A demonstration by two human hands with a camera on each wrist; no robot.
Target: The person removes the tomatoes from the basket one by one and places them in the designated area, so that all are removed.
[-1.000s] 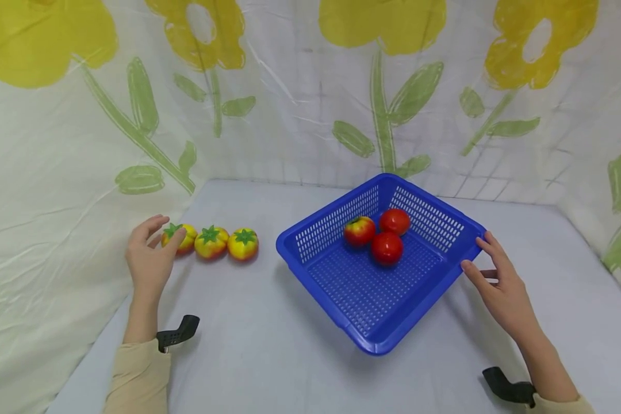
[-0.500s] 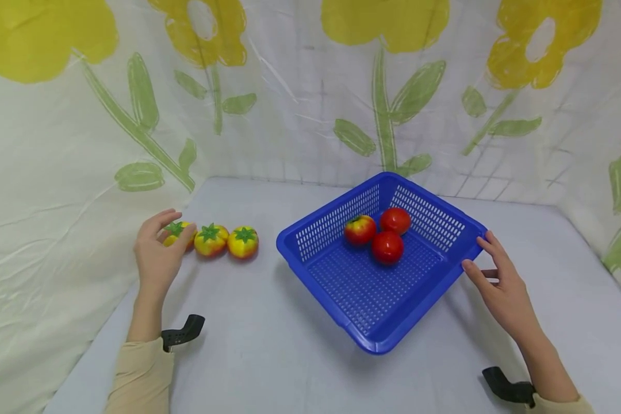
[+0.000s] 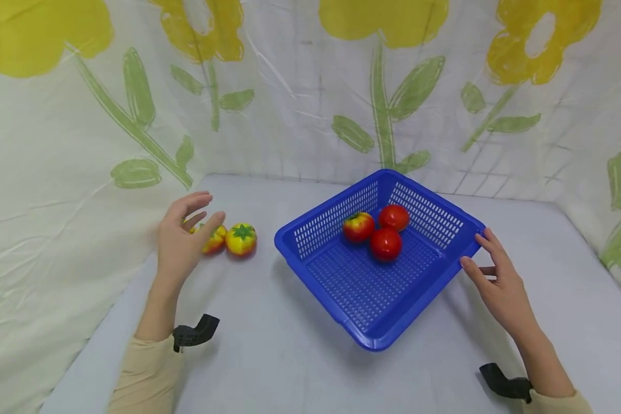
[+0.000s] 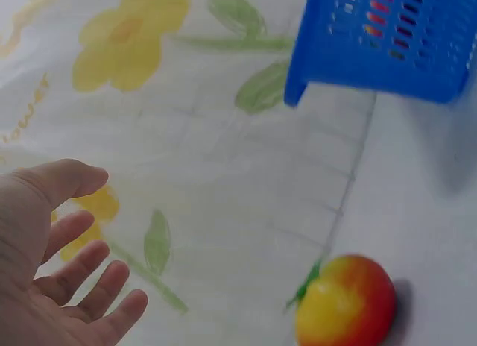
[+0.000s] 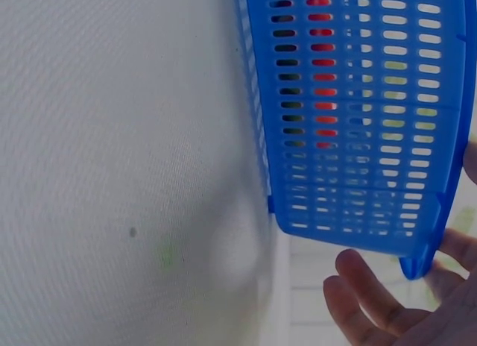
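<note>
My left hand (image 3: 183, 241) hovers over the row of yellow-and-red round fruits with green leafy tops, fingers loosely bent and apart, nothing between them in the left wrist view. The rightmost fruit (image 3: 241, 240) shows fully just beyond the thumb; the middle fruit (image 3: 216, 240) is partly covered by the hand, and the leftmost is almost hidden. My right hand (image 3: 502, 287) holds the right corner of a blue plastic basket (image 3: 310, 282), thumb and fingertips at its rim. Inside lie two red tomatoes (image 3: 386, 245) and a red-yellow fruit (image 3: 359, 227).
A pale tabletop (image 3: 269, 345) lies under everything. White sheeting (image 3: 290, 126) printed with yellow flowers hangs behind and at the left side. A black wrist-worn device (image 3: 196, 332) sticks out from the left forearm, and another black device (image 3: 504, 382) from the right.
My left hand has moved right, from the leftmost fruit to over the middle of the row, covering more of it. The fruits, basket and right hand stay in place.
</note>
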